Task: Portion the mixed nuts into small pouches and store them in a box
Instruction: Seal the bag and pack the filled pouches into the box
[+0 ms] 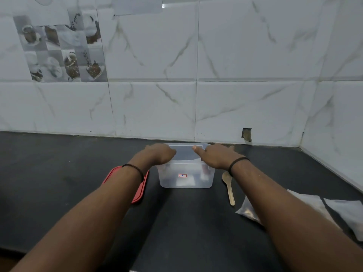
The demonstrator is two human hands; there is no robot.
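Against the far wall of white marble-look tiles (245,55), a clear plastic box (185,177) stands open on the black countertop (59,173). Both hands reach over its rim: the left hand (159,154) curls over the left edge, the right hand (216,155) grips the right edge, thumb extended. A red lid (140,191) lies just left of the box, a wooden spoon (228,187) just right. Filled pouches (343,211) lie near right.

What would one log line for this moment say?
left hand on box rim | right hand on rim | red lid off | spoon beside
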